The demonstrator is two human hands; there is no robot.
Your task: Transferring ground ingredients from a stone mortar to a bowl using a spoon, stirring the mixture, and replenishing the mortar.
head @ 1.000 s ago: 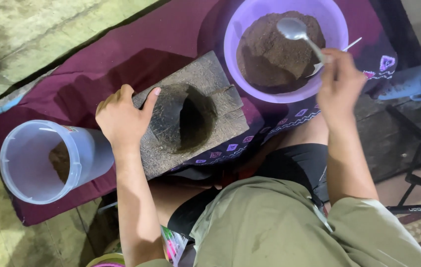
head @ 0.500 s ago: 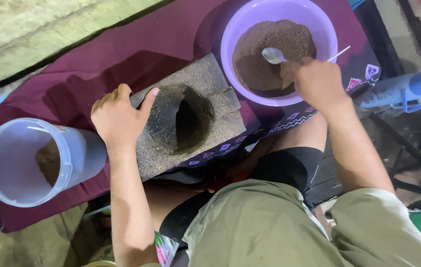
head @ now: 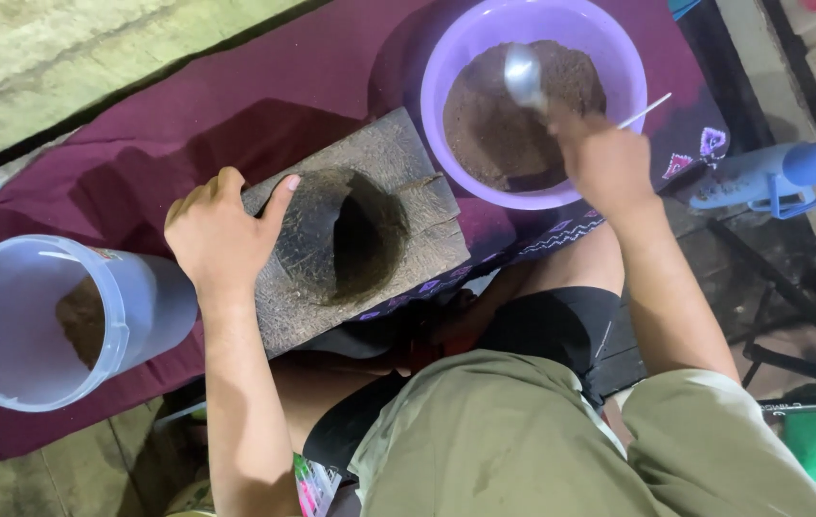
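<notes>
Head view. Your left hand (head: pixel 219 235) lay spread on the stone mortar block (head: pixel 355 230), palm on its left end, thumb reaching twd the rim of the round hollow; fingers not clenched, pressing rather than gripping. Your right hand (head: pixel 604 163) was closed round the handle of a metal spoon (head: pixel 523 77), whose bowl sat over the brown powder (head: pixel 513 124) inside the purple bowl (head: pixel 446 72), just right of the block. A thin white stick (head: pixel 646 111) leaned on the bowl's rim beside that hand. Block & bowl both rested on a maroon cloth (head: pixel 236 105). Far left: clear plastic tub (head: pixel 34 321) w/ some brown powder, lying tilted, just beside your left wrist. Far right: blue bottle (head: pixel 772 177), off the cloth.
</notes>
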